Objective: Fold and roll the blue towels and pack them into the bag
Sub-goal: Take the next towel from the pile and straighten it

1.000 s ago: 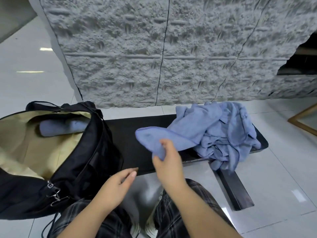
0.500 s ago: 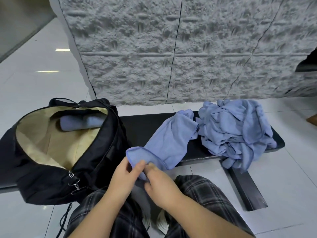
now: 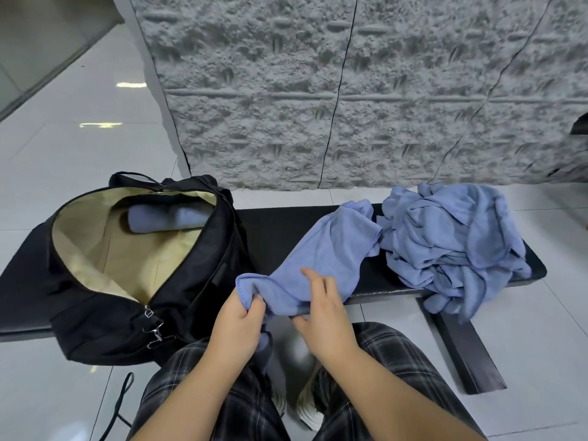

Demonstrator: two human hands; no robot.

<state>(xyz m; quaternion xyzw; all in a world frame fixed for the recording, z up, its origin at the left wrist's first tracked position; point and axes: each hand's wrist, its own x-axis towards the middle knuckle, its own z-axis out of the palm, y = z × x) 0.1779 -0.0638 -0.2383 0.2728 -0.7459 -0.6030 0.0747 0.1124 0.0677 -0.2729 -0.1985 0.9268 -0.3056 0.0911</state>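
One blue towel [image 3: 331, 249] lies stretched across the front edge of the black desk [image 3: 273, 230], its near end hanging off the edge toward the person's lap. The left hand [image 3: 237, 323] grips the towel's near left corner, fingers curled round the hem. The right hand [image 3: 326, 310] pinches the same end, thumb beneath the cloth and fingers spread on top.

Just beside the towel's far end, to the right, a heap of crumpled blue towels [image 3: 455, 246] sits on the desk, part of it drooping over the front edge.

At the left end of the desk stands a black bag [image 3: 203, 281], unzipped, with a tan lining. A rolled blue towel [image 3: 165, 218] lies inside against its far wall.

Behind the desk rises a rough grey wall [image 3: 318, 90]. The floor [image 3: 541, 329] is of pale glossy tiles. Plaid trousers [image 3: 391, 345] show at the lower edge.
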